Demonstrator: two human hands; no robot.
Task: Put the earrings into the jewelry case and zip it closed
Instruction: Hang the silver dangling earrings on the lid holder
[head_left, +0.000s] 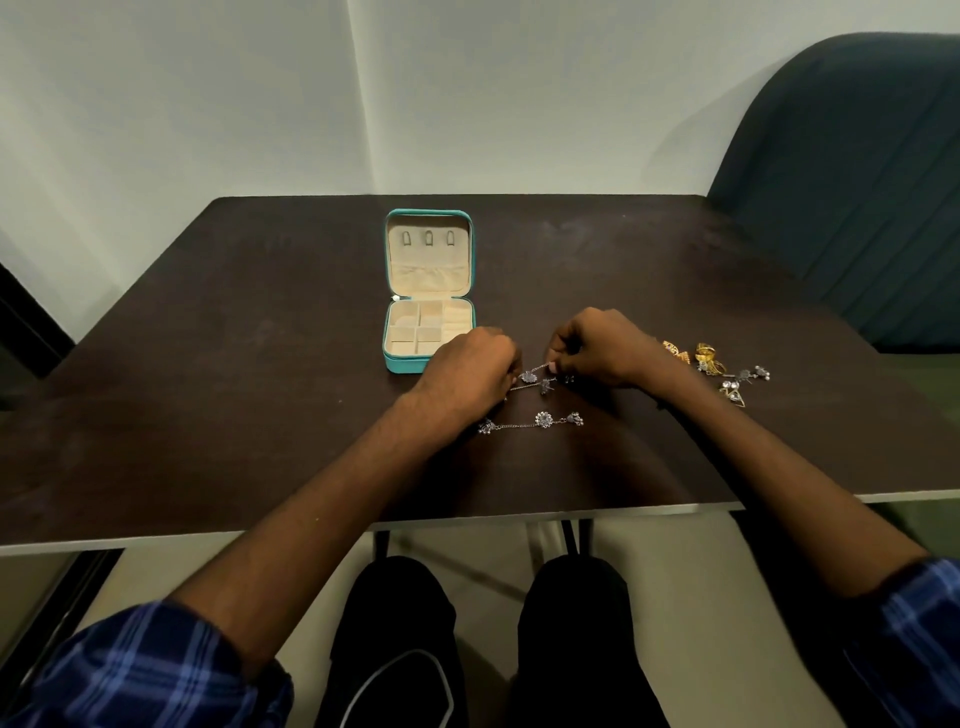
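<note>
- The jewelry case (428, 291) lies fully open on the bench (208, 364), lid flat toward the wall, and its zipper is not yet touched.
- Every small compartment I can see in the bottom half looks bare, and the hooks and pocket in the lid hold nothing, so by my reckoning no earring has gone in.
- My left hand (475, 366) is curled, fingers tucked down just beside the near right corner of the case; it seems to pinch one end of a silver chain earring (535, 378), though the fingertips are hidden from me.
- My right hand (597, 345) pinches the other end of that same earring between thumb and fingers, so the chain runs between my two hands, just above the bench or resting on it; I cannot tell which.
- A second silver chain earring (537, 421) lies stretched out on the bench, nearer to me and free of both hands.
- More pieces wait to the right of my right wrist: gold earrings (701, 356) and a small silver cluster (745, 379).
- I judge the task barely begun: all the earrings have to be placed, then the lid folded over and the zipper run round.
</note>
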